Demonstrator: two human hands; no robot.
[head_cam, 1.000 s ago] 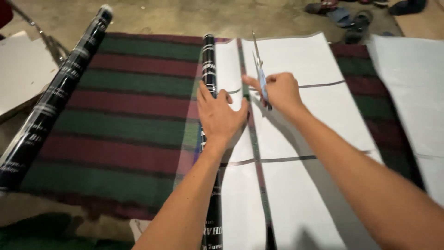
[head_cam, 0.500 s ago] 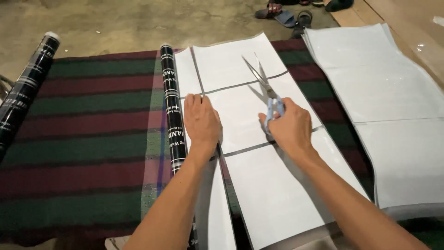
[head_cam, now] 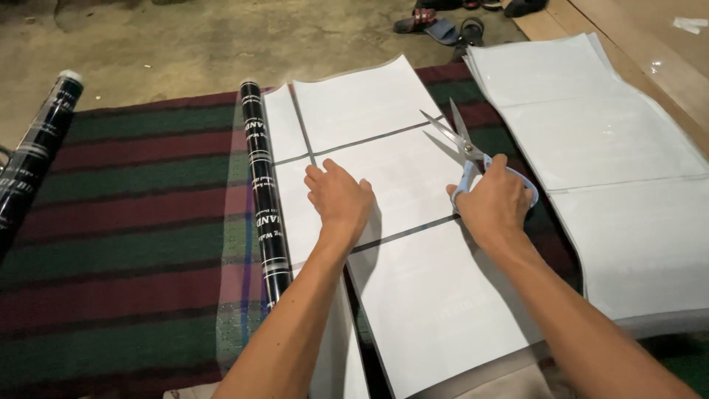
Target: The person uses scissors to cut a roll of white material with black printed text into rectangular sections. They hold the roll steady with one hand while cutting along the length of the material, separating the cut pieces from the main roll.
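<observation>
A roll (head_cam: pixel 262 199) lies left of the sheet (head_cam: pixel 413 244); a stack (head_cam: pixel 605 162) right, seemingly touching.

striped mat (head_cam: pixel 133 222) | far-left black roll (head_cam: pixel 37 159) | sandals (head_cam: pixel 443 29) | right sheet stack (head_cam: pixel 613 148)

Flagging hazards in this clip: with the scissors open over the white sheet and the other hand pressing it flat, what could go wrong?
1. The right hand holds the scissors with blades open, while the left hand lies flat on the same white sheet; its fingers could get nicked.
2. The sheet rests on a soft striped mat, so a cut might wander off the dark line.
</observation>
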